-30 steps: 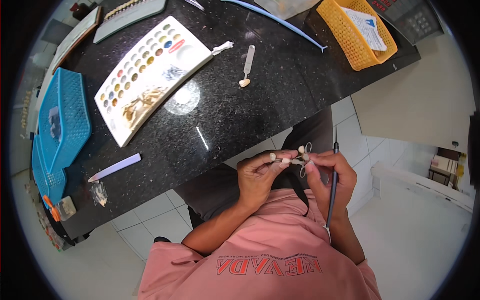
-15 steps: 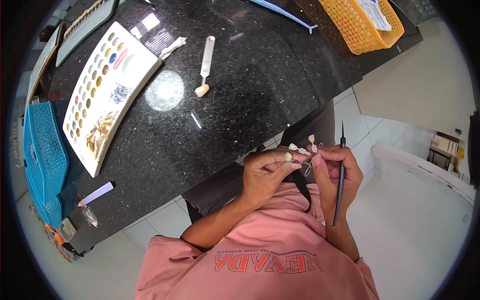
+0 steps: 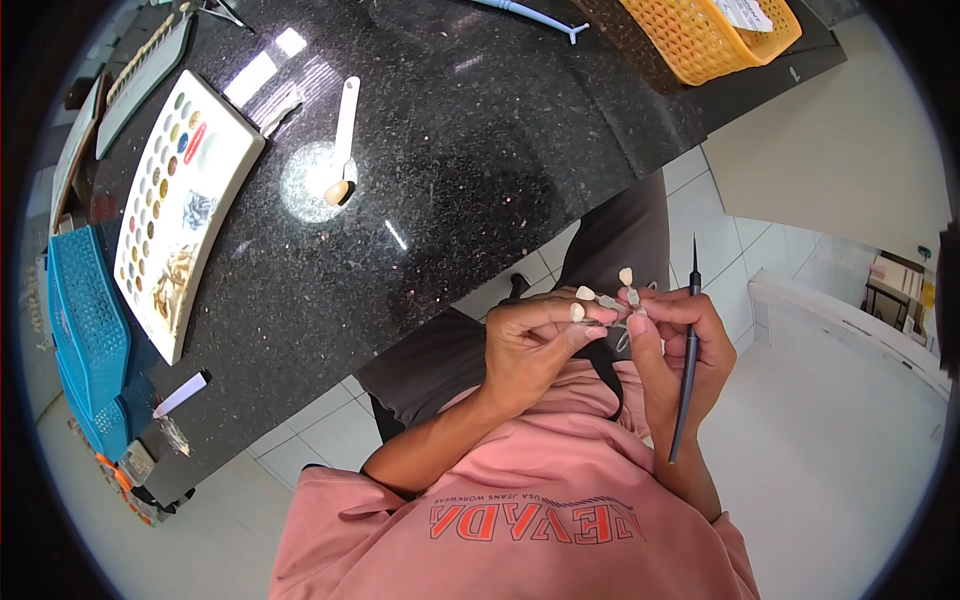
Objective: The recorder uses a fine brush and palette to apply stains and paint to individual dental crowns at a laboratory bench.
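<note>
Both hands are raised over my lap near the counter edge. My left hand (image 3: 530, 355) is closed on tooth-coloured shade tabs (image 3: 608, 300) with clear stems and metal rings. My right hand (image 3: 655, 365) pinches the same cluster with thumb and index finger, and also holds a slim dark brush-like tool (image 3: 688, 380) upright, its fine tip upward. On the black speckled counter (image 3: 450, 180), a single shade tab (image 3: 345, 125) lies apart, beside a white palette (image 3: 220, 160) with rows of coloured wells.
Yellow basket (image 3: 680, 45) at top right, blue curved tool (image 3: 530, 18) beside it. Blue baskets (image 3: 90, 310), lavender stick (image 3: 182, 395) and orange-handled item (image 3: 120, 478) at left. Long shade holder (image 3: 145, 75) at upper left. Beige cabinet panel (image 3: 820, 160) at right.
The shade tabs in my hands are now fanned out with their tooth ends upward, and both hands have shifted slightly right in the picture. The view has turned, moving counter items.
</note>
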The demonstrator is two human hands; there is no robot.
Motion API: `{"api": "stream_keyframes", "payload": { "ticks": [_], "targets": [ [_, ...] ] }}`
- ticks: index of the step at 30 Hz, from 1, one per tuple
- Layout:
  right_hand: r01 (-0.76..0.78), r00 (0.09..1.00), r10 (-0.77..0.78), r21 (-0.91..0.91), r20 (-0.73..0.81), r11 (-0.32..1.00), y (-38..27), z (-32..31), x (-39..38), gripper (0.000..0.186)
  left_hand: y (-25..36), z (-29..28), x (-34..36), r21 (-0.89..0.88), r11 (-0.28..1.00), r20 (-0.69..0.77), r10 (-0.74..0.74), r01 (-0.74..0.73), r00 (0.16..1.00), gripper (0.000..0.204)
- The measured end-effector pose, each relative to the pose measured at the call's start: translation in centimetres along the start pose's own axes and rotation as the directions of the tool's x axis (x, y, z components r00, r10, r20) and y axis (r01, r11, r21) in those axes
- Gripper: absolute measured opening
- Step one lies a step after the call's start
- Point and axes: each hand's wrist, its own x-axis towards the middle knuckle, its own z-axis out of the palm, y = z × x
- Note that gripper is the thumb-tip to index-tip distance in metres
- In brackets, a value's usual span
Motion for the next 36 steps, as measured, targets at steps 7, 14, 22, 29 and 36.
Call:
{"api": "stream_keyframes", "payload": {
  "ticks": [7, 14, 22, 29, 36],
  "targets": [
    [0.024, 1.000, -0.024, 0.036, -0.010, 0.999, 0.10, -0.15, -0.09, 0.014, -0.21, 0.06, -0.12, 0.006, 1.000, 0.005, 0.000, 0.000, 1.000, 0.016],
    [0.029, 1.000, -0.029, 0.018, -0.005, 0.999, -0.22, -0.35, -0.21, 0.014, -0.24, 0.13, -0.05, -0.022, 0.999, 0.035, 0.034, -0.034, 0.999, 0.015],
    [0.075, 0.997, -0.075, -0.002, -0.009, 0.997, -0.25, -0.39, -0.35, 0.014, -0.32, 0.14, -0.09, -0.050, 0.998, 0.061, 0.043, -0.040, 0.997, 0.017],
    [0.056, 0.998, -0.056, 0.009, -0.009, 0.998, -0.46, -0.62, -0.72, 0.014, -0.21, 0.43, -0.25, -0.083, 0.994, 0.072, 0.072, -0.066, 0.995, 0.017],
    [0.067, 0.998, -0.067, -0.007, 0.001, 0.998, -0.47, -1.01, -0.87, 0.014, -0.48, 0.52, -0.30, -0.052, 0.997, 0.086, 0.067, -0.062, 0.994, 0.016]
  ]
}}
